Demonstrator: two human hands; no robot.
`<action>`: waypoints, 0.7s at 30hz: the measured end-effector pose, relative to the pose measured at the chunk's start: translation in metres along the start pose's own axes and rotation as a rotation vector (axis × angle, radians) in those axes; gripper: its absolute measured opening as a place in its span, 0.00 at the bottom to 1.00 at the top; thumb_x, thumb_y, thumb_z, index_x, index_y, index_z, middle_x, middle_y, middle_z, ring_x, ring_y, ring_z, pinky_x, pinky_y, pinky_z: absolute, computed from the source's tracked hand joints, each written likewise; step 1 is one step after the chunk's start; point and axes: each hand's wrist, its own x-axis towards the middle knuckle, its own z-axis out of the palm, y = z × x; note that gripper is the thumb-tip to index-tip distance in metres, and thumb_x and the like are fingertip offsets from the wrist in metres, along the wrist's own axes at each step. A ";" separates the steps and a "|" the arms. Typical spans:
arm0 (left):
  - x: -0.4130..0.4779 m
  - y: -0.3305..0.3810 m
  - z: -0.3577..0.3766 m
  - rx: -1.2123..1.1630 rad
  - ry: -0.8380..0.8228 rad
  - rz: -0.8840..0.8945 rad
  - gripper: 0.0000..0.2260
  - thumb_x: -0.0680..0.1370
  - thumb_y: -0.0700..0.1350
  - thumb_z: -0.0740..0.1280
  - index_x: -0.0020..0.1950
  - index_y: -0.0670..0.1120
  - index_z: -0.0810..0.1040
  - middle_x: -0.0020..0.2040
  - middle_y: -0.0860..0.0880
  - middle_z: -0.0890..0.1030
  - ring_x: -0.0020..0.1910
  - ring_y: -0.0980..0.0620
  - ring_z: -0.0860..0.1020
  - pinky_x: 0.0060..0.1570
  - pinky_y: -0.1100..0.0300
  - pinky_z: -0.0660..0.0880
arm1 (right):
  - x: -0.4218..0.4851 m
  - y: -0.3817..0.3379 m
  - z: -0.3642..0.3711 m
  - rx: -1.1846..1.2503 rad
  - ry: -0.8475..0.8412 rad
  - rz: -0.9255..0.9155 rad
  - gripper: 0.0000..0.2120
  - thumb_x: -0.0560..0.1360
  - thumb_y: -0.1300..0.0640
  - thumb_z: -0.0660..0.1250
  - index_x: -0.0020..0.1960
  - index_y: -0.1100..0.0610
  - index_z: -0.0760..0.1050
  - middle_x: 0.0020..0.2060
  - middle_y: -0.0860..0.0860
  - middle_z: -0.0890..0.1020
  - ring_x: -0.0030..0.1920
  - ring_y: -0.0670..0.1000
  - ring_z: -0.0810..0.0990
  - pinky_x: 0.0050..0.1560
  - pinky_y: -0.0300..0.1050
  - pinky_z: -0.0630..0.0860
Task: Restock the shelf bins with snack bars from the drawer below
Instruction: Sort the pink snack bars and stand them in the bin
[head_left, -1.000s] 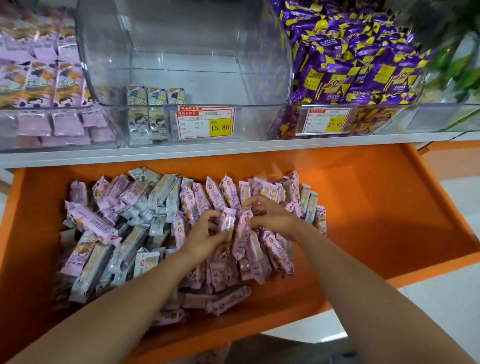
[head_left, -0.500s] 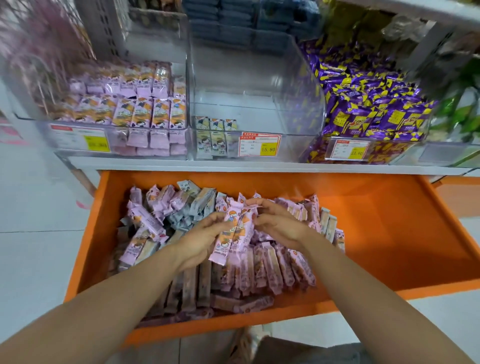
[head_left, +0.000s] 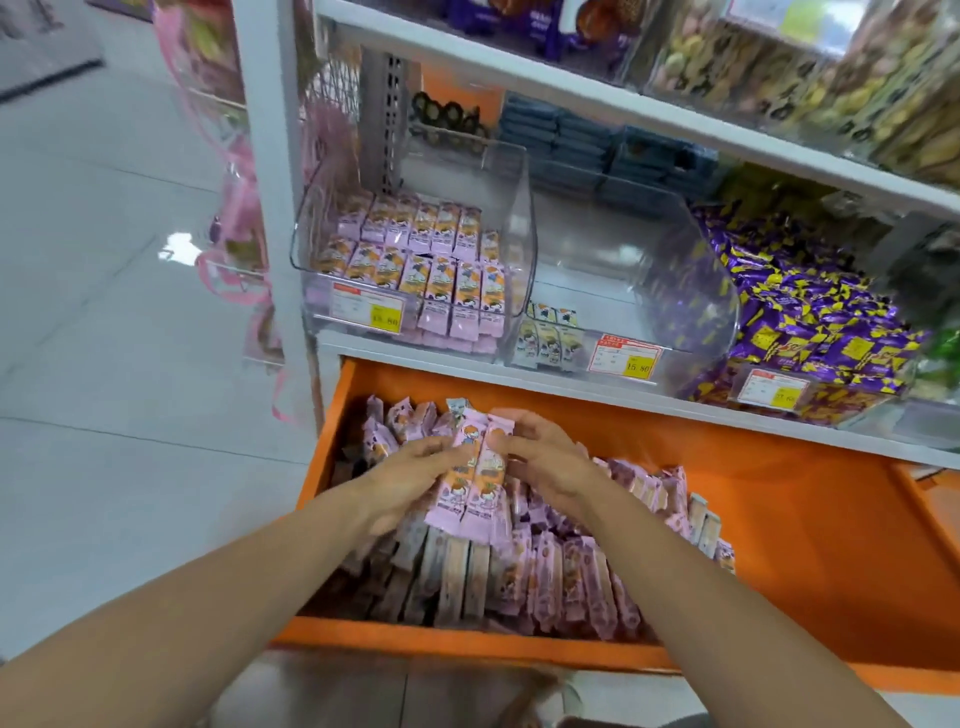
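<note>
Our left hand (head_left: 405, 478) and right hand (head_left: 550, 462) clasp a bundle of pink snack bars (head_left: 472, 488) from either side. The left hand's fingers curl against the bundle's left edge about halfway along. The right hand's fingertips pinch it near the far right corner. Motion blur softens both hands, so we cannot make out each finger.

The bundle sits over the left part of the orange drawer (head_left: 805, 519), above the loose bars (head_left: 550, 577). We cannot tell whether it touches them. Its bars lie side by side with their printed faces toward us. Their long axis runs away from us, with the far ends pointing at the shelf (head_left: 415, 351) and the near ends toward the drawer's front wall.

The loose bars fill the drawer's left half. Many of them stand on edge in rough rows running the same way as the bundle.

Three clear bins stand on the shelf directly above the drawer. The left bin (head_left: 519, 234) holds neat rows of pink and orange bars (head_left: 415, 260), which lie flat with their long axis front to back. The middle bin (head_left: 691, 280) holds a few small packs (head_left: 548, 338) at its front left corner. The right bin (head_left: 841, 402) is heaped with purple and yellow packets (head_left: 810, 322). A price tag (head_left: 626, 358) hangs on the front of the middle bin.
</note>
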 end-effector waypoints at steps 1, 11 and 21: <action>-0.004 0.003 -0.006 0.023 -0.008 0.013 0.17 0.78 0.52 0.68 0.65 0.49 0.74 0.66 0.54 0.74 0.68 0.53 0.67 0.66 0.56 0.61 | 0.001 -0.004 0.008 -0.008 -0.005 -0.002 0.18 0.74 0.66 0.71 0.62 0.59 0.73 0.50 0.55 0.82 0.44 0.50 0.82 0.43 0.42 0.79; -0.026 0.037 -0.057 0.215 0.002 0.227 0.15 0.75 0.49 0.73 0.59 0.49 0.75 0.31 0.50 0.74 0.27 0.54 0.73 0.28 0.64 0.71 | 0.014 -0.049 0.062 -0.194 -0.060 -0.058 0.12 0.73 0.62 0.74 0.56 0.59 0.78 0.54 0.66 0.81 0.48 0.58 0.79 0.54 0.57 0.76; -0.031 0.073 -0.085 0.310 -0.043 0.230 0.29 0.68 0.57 0.78 0.50 0.31 0.79 0.34 0.45 0.72 0.33 0.52 0.70 0.34 0.64 0.65 | 0.020 -0.106 0.094 -0.141 -0.077 -0.139 0.20 0.71 0.61 0.74 0.62 0.61 0.75 0.55 0.59 0.83 0.54 0.56 0.82 0.60 0.57 0.76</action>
